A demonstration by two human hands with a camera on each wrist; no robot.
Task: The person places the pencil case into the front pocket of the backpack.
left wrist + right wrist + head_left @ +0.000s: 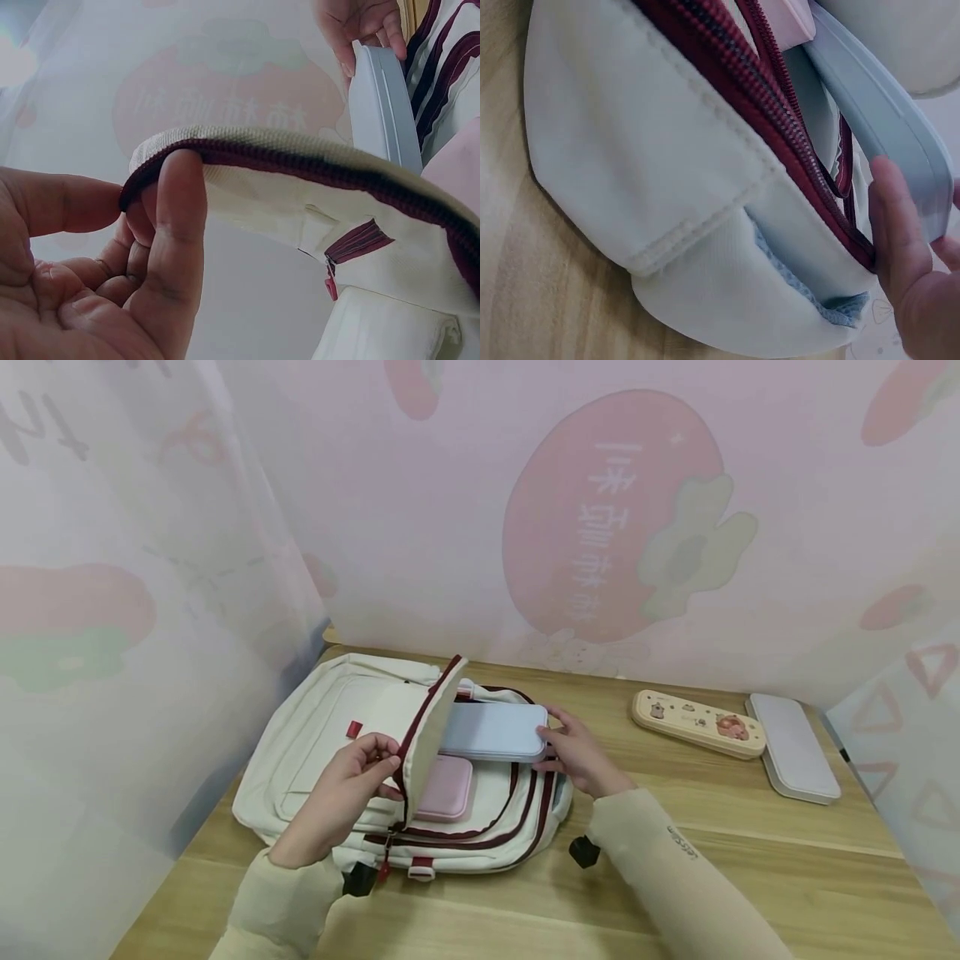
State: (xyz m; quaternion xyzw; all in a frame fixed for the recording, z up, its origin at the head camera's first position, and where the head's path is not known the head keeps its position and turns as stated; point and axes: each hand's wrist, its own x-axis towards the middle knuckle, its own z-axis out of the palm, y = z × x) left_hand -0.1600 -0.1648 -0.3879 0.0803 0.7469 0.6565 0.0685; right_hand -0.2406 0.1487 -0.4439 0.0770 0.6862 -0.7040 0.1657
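A white backpack [330, 718] with dark red zips lies on the table, its front pocket unzipped. My left hand [348, 789] pinches the zipped edge of the pocket flap [247, 154] and holds it raised. With my right hand [581, 752] I grip the near end of a light blue pencil case [498, 729], fingers along its edges. The case's other end is hidden behind the flap. Below it, a pink case [447, 789] lies in the pocket, partly covered by the flap. The right wrist view shows the blue case [896, 120] above the open zip.
A yellow pencil case with cartoon prints [697, 723] lies to the right on the wooden table [750, 877]. Its end touches or overlaps a white case [795, 747]. Printed curtains [450, 543] hang behind the table and at both sides.
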